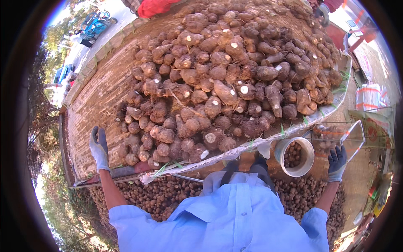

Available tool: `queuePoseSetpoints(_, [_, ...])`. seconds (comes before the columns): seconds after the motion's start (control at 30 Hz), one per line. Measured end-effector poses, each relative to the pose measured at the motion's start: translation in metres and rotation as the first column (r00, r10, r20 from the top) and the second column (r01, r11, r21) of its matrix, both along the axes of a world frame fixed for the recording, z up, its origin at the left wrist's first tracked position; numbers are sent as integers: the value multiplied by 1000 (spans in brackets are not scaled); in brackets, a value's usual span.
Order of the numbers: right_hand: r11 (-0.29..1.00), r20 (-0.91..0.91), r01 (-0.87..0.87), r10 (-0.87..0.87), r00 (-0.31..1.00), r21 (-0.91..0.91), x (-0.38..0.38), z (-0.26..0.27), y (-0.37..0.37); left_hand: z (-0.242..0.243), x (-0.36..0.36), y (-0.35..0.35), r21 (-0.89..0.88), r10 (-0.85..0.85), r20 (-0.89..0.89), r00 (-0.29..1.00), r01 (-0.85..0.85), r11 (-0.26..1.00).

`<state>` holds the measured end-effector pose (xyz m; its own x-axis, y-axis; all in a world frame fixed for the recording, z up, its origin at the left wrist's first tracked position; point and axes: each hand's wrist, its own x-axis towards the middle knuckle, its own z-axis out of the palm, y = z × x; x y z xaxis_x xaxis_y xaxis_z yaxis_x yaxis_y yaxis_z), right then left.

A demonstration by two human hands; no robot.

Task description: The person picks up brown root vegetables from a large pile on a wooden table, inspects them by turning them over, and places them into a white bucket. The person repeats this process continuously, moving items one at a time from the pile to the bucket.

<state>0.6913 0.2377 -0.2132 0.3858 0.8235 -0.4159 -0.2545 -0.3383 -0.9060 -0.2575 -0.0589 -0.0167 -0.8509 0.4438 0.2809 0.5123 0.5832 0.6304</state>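
A large heap of brown, hairy taro corms (217, 82) lies on the sorting surface before me, several with pale cut ends. My left hand (100, 148), in a grey and white work glove, is raised at the surface's left part, fingers up and holding nothing. My right hand (337, 163), in a dark and grey glove, is out at the right, beside a white metal frame (354, 141); whether it touches the frame I cannot tell. Between my body and that hand stands a pale round bucket (310, 157) with small corms inside.
A sheet-wrapped edge (233, 151) with green ties runs between my body and the heap. Small corms (167, 195) are piled on both sides of me. A co-worker's gloved hand (322, 14) is at the far right, and red clothing (156, 8) shows at the top. White bundles (368, 97) stand right.
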Motion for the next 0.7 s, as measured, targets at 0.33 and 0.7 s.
queuePoseSetpoints(0.33, [739, 613, -433, 35, 790, 516, -215, 152, 98, -53, 29, -19, -303, -25, 426, 904, 169, 938])
queuePoseSetpoints(0.7, [584, 949, -786, 81, 306, 204, -298, 153, 97, -41, 154, 83, 111, -136, 575, 807, 87, 990])
